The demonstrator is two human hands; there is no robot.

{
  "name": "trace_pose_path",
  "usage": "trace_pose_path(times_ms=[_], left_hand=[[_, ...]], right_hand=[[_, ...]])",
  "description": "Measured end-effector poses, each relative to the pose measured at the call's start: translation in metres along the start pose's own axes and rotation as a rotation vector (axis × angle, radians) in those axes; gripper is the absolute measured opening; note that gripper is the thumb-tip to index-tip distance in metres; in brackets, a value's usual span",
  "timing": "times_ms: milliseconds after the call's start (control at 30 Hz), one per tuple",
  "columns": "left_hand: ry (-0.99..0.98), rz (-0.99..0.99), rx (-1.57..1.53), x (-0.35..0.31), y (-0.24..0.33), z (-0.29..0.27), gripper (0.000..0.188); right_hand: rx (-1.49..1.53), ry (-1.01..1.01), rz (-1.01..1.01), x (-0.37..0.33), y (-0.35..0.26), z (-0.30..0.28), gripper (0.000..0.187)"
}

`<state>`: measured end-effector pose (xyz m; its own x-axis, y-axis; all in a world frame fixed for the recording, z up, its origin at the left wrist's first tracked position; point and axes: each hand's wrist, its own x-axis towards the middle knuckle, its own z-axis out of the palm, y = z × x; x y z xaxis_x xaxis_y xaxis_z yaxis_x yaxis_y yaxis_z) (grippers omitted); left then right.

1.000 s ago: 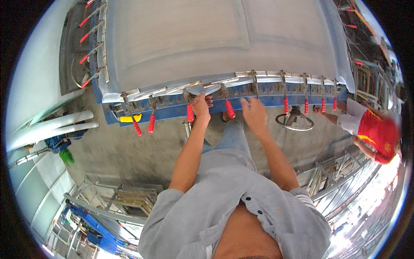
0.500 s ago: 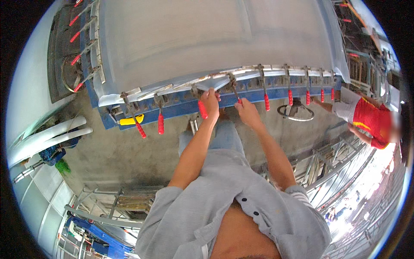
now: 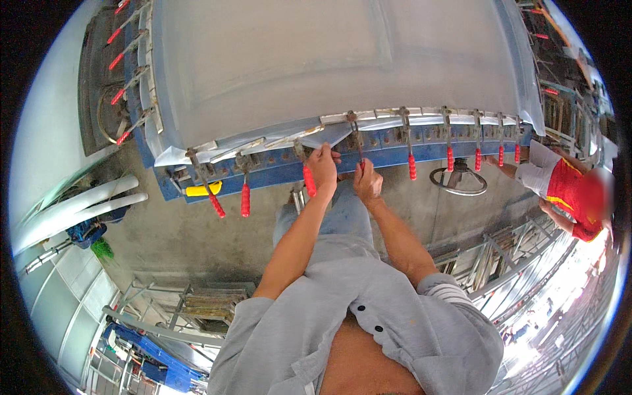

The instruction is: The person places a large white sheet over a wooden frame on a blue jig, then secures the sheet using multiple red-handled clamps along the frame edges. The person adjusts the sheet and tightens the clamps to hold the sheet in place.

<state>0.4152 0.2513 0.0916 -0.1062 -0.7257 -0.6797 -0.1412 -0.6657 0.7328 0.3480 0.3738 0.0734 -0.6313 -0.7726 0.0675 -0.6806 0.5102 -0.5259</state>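
Observation:
My left hand (image 3: 322,170) has its fingers closed in a pinch on the near edge of a translucent plastic sheet (image 3: 332,139), which is drawn to a point there. To its right, my right hand (image 3: 368,182) is wrapped around the handle of a toggle clamp (image 3: 355,139) and covers most of its grip. That clamp's head rests over a metal strip (image 3: 375,115) along the sheet's edge. Just left of my left hand stands another toggle clamp with a red grip (image 3: 309,180). The sheet spans a wide frame with a blue edge (image 3: 388,143).
More red-handled clamps (image 3: 245,199) line the near and left edges. A yellow-handled tool (image 3: 204,189) lies at the frame's left corner. A handwheel (image 3: 459,191) sits below the frame. At right stands a person in a red top (image 3: 575,187). White rolls (image 3: 85,207) lie at left.
My right hand has come nearer to me with the clamp handle. The metal strip under that clamp now lies flatter along the edge. The whole view has shifted slightly.

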Motion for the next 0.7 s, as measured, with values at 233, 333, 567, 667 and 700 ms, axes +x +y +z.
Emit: trace_pose_path(times_ms=[233, 333, 567, 667, 700], left_hand=[[-0.224, -0.039, -0.121, -0.006, 0.001, -0.021, 0.025], [-0.376, -0.079, -0.129, -0.013, -0.001, -0.054, 0.023], [-0.344, -0.107, 0.018, -0.032, -0.012, -0.165, 0.018], [-0.346, -0.172, 0.004, -0.029, -0.009, -0.2, 0.017], [-0.306, -0.174, 0.039, -0.041, -0.011, -0.209, 0.022]], right_hand=[[-0.122, -0.267, 0.231, 0.015, -0.034, -0.04, 0.031], [-0.19, -0.262, 0.199, 0.028, -0.036, -0.052, 0.034], [-0.035, -0.301, 0.456, 0.027, -0.019, -0.025, 0.042], [-0.15, -0.17, 0.466, 0.013, -0.021, -0.009, 0.04], [-0.172, -0.163, 0.467, 0.002, -0.027, -0.014, 0.04]])
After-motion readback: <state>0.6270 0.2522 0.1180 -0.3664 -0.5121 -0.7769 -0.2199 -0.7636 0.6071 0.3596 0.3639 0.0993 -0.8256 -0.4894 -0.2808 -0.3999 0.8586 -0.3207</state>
